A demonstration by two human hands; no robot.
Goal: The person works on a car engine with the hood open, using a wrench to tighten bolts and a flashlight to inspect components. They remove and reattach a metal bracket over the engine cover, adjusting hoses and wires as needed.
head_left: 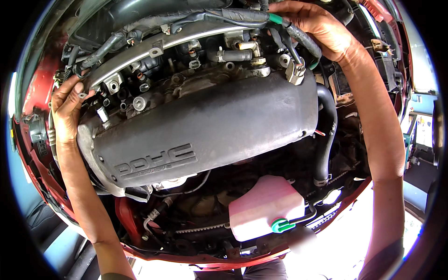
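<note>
A long metal rail [135, 61] with bracket tabs spans the back of the engine, and a black-wrapped wiring harness [205, 19] runs along it. At its left end my left hand [68, 106] pinches the rail, a small holed tab showing by the thumb. My right hand [322, 29] is closed around the harness at the far right, beside a band of green tape [276, 18]; some fingertips are hidden behind it. Below the right hand a pale multi-pin connector [295, 72] hangs on its wires over the dark engine cover [205, 126].
Exposed injectors and fittings [142, 79] lie between rail and cover. A black curved hose [328, 135] runs down the cover's right side. Nearer me is a pinkish-white reservoir [266, 205] with a green cap [282, 225]. The red car body [205, 266] edges the engine bay.
</note>
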